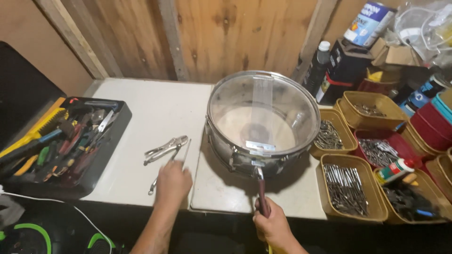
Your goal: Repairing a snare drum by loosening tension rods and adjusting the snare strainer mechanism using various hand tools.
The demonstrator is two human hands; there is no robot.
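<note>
Chrome snare drum (261, 124) sat just beyond the right hand (273, 225), which gripped a screwdriver (262, 193) against its shell; the left hand (173, 184) closed on a wrench (181, 162) beside it.

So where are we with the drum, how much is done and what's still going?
Done: the snare drum lies snare side up on the white table, snare strand across its clear head. In hand: the right hand holds a screwdriver to the fitting on the shell's near side; the left hand rests on a thin metal tool beside the locking pliers. Left: that fitting remains on the shell; I can't tell how loose it is.
</note>
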